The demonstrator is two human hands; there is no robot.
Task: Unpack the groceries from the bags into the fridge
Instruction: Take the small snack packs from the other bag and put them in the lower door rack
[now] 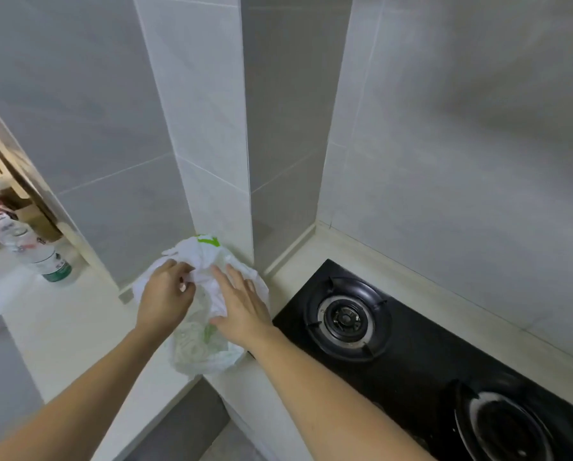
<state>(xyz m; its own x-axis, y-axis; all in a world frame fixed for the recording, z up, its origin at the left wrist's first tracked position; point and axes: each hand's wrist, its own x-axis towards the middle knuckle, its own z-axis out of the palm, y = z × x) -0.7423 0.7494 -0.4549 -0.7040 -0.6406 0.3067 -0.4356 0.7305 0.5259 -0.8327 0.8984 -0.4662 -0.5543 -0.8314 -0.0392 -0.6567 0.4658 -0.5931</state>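
A white plastic grocery bag (208, 347) with green print sits on the pale tabletop (75, 327), pushed into the corner where a tiled pillar (205, 144) meets the wall. Both hands are on its gathered top. The left hand (165, 297) has its fingers (178, 271) curled around a bunch of the crumpled plastic, pinching it at the knot-like neck of the bag. The right hand (241, 304) lies flat just beside it, fingers (235, 277) straight and spread, pressing on the right side of the bag without gripping. Through the thin plastic, pale and green shapes show faintly in the lower part of the bag; what they are cannot be told. To the right, touching distance from the bag, a black gas hob (411, 361) is set into the tabletop. Far left, a clear bottle with a green label (50, 261) stands near a shelf of blurred items.
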